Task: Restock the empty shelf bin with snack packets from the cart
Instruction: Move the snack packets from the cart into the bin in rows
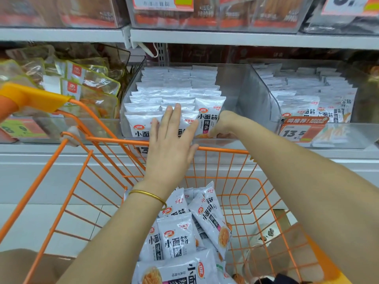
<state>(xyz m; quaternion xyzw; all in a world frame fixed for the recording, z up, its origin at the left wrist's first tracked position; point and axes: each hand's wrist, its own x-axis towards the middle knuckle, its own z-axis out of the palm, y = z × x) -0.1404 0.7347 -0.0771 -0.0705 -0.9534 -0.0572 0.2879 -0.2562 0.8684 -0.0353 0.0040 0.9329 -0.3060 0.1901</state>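
the left hand (172, 140) presses flat-fingered on the snack packets (176, 87) in the shelf bin (256, 93) at 12 o'clock, the right hand (222, 126) pinching the end packet (209, 117), spare packets (176, 240) in the cart (225, 149) at 6 o'clock.

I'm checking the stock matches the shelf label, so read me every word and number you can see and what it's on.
"小面筋": front shelf packet and the cart packets.
"辣条": the same front shelf packet, lower down.
"卫龙": red logo on that packet.
"13.5": orange price card to the right.
Top-shelf tags and the left price tag: too blurred to read.
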